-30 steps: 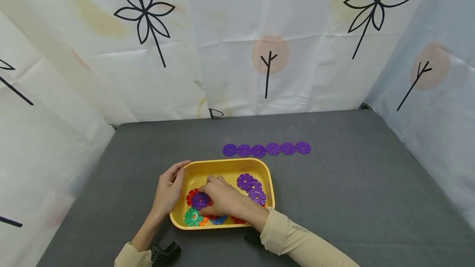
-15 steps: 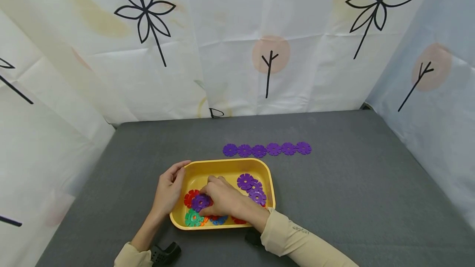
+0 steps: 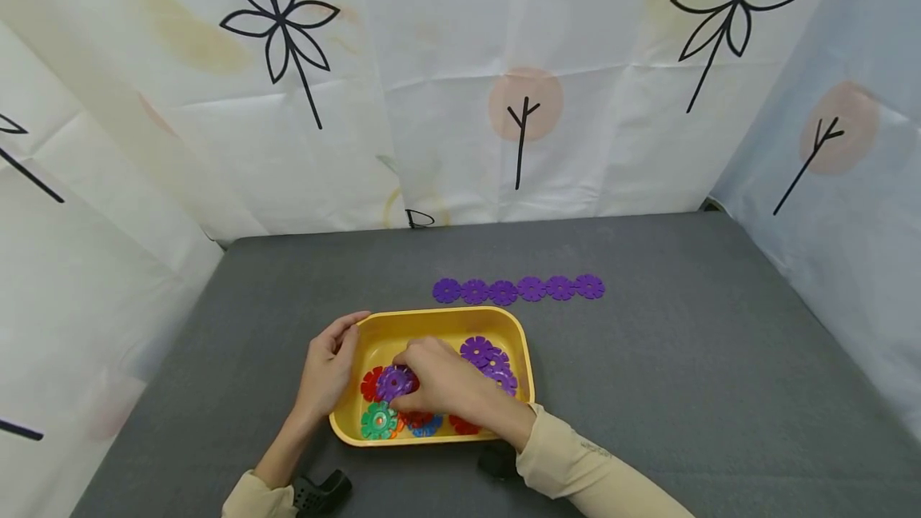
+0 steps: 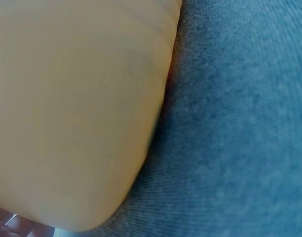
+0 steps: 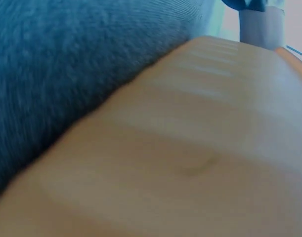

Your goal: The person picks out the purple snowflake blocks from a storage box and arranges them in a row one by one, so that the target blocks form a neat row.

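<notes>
In the head view a yellow tray [image 3: 439, 323] holds flower-shaped plastic linking discs in several colours. My left hand [image 3: 330, 370] holds the tray's left rim near its far corner. Inside the tray, the thumb and forefinger of my right hand [image 3: 446, 382] pinch a purple flower disc [image 3: 395, 382]. Beside that disc are a red disc [image 3: 371, 384] and a green disc [image 3: 378, 420]. More purple discs [image 3: 478, 351] lie overlapped on the tray's right side. My right hand hides part of the pile. Both wrist views show mostly blurred skin and cloth.
Beyond the tray, a row of joined purple discs [image 3: 532, 288] lies on the grey tabletop [image 3: 683, 358]. Patterned white cloth [image 3: 446, 102] hangs behind the table and at its sides. Dark wrist gear [image 3: 320, 492] sits by the left wrist.
My right hand has shifted slightly up and to the right, the pinched purple disc moving with it. The green disc has moved slightly. My left hand stays at the rim.
</notes>
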Available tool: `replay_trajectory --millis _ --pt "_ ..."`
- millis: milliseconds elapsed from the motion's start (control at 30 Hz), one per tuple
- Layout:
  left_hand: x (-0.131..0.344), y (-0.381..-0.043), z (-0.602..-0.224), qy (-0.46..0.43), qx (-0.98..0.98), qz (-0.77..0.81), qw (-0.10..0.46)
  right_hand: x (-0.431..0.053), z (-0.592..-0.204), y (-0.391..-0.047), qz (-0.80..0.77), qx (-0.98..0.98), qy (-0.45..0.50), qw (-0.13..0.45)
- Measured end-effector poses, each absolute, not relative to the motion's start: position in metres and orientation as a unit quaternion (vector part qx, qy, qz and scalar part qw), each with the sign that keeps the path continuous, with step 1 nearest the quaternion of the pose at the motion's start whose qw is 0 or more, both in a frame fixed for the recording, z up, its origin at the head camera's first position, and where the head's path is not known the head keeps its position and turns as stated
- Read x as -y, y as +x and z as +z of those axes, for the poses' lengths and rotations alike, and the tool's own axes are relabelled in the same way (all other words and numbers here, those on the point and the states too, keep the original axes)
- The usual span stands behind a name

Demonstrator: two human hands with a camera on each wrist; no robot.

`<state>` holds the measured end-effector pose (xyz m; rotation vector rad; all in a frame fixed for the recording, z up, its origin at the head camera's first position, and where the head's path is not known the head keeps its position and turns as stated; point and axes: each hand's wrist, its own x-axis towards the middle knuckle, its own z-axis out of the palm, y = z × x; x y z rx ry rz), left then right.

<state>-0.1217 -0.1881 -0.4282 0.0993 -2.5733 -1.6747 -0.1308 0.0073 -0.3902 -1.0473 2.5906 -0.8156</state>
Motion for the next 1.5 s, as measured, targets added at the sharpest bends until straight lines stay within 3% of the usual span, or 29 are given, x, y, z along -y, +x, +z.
replay_trajectory --millis 733,1200,1500 --pt "0.19 -0.121 -0.43 0.028 0.84 -0.541 0.045 -0.095 -0.363 -0.159 -0.329 -0.905 -0.268 0.044" --pt "0.189 -0.122 -0.428 0.026 0.838 -0.543 0.041 -0.185 -0.377 -0.203 -0.298 -0.943 -0.143 -0.032" --pt "0.188 -0.121 -0.428 0.026 0.835 -0.548 0.038 -0.229 -0.39 -0.217 -0.271 -0.958 -0.091 -0.018"
